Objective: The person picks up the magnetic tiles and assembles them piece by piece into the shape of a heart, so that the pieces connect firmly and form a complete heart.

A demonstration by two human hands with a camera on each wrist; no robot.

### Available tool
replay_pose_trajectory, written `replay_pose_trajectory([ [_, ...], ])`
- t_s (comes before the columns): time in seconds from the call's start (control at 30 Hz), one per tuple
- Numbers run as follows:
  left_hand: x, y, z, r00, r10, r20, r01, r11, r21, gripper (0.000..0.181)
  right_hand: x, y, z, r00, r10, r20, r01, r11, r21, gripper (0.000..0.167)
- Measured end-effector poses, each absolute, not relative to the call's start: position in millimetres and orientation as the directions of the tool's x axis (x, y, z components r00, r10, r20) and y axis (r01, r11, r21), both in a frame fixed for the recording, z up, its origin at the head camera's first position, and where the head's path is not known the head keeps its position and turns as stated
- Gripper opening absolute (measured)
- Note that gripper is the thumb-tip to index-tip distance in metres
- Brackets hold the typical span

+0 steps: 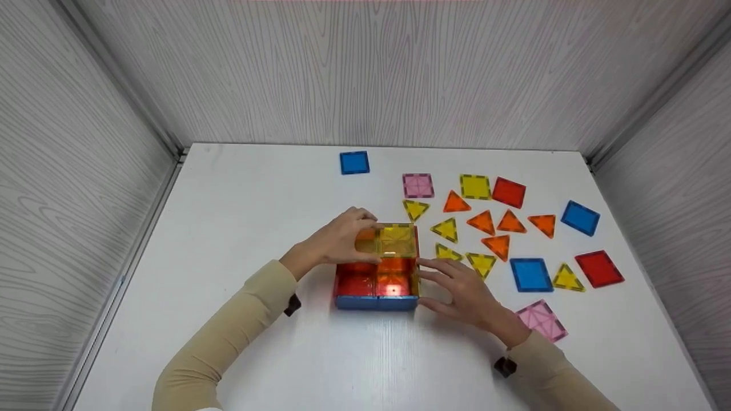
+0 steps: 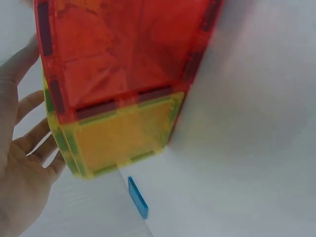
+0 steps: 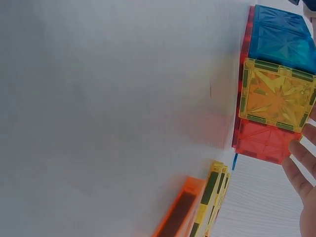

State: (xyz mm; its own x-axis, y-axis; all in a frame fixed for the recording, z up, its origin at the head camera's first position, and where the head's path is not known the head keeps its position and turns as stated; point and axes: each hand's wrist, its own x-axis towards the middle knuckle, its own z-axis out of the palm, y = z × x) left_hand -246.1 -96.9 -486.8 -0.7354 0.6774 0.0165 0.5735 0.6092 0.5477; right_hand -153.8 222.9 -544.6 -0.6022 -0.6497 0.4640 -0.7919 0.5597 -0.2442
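A low box of see-through magnetic tiles stands on the white table, its blue front wall (image 1: pixel 377 303) facing me. A yellow tile (image 1: pixel 398 240) covers the back right of its top; red shows in the uncovered front part. My left hand (image 1: pixel 340 237) spans a yellow tile (image 1: pixel 367 245) at the back left of the top, thumb at its front edge and fingers at its back edge. My right hand (image 1: pixel 464 292) is beside the right wall, fingers extended and fingertips at the tiles. In the right wrist view that wall has blue, yellow (image 3: pixel 279 94) and red (image 3: pixel 266 140) tiles.
Loose tiles lie to the right: orange triangles (image 1: pixel 498 247), yellow triangles (image 1: pixel 445 229), a pink square (image 1: pixel 541 321) near my right wrist, a blue square (image 1: pixel 531 274) and a red square (image 1: pixel 599 269). Another blue square (image 1: pixel 354 162) lies behind the box. Panels (image 1: pixel 365 74) enclose the table.
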Motion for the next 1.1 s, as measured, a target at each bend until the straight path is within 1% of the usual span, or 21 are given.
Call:
replay_pose_trajectory([
  [0.17, -240, -119, -495, -0.785, 0.617, 0.046, 0.532, 0.636, 0.559, 0.073, -162, 225, -542, -0.627, -0.633, 0.454, -0.776, 0.560, -0.291, 0.061],
  [0.37, -235, -137, -503, -0.842, 0.539, 0.024, 0.440, 0.660, 0.609, 0.075, -170, 226, -540, -0.650, -0.640, 0.409, -0.758, 0.580, -0.298, 0.073],
  [0.53, -233, -142, -507, -0.863, 0.506, 0.010, 0.388, 0.649, 0.655, 0.075, -172, 225, -541, -0.658, -0.645, 0.389, -0.752, 0.587, -0.300, 0.076],
  [0.67, -233, -149, -511, -0.873, 0.488, 0.023, 0.375, 0.639, 0.671, 0.074, -174, 218, -540, -0.662, -0.645, 0.383, -0.750, 0.585, -0.311, 0.077],
  [0.8, -233, -158, -513, -0.882, 0.471, 0.031, 0.363, 0.636, 0.681, 0.074, -175, 207, -539, -0.654, -0.645, 0.394, -0.755, 0.581, -0.303, 0.078],
  [0.93, -231, -165, -514, -0.890, 0.454, 0.042, 0.354, 0.629, 0.692, 0.074, -178, 198, -539, -0.628, -0.651, 0.427, -0.776, 0.567, -0.276, 0.078],
  [1.1, -229, -172, -516, -0.896, 0.440, 0.065, 0.352, 0.611, 0.709, 0.072, -183, 192, -538, -0.608, -0.673, 0.421, -0.792, 0.550, -0.265, 0.076],
])
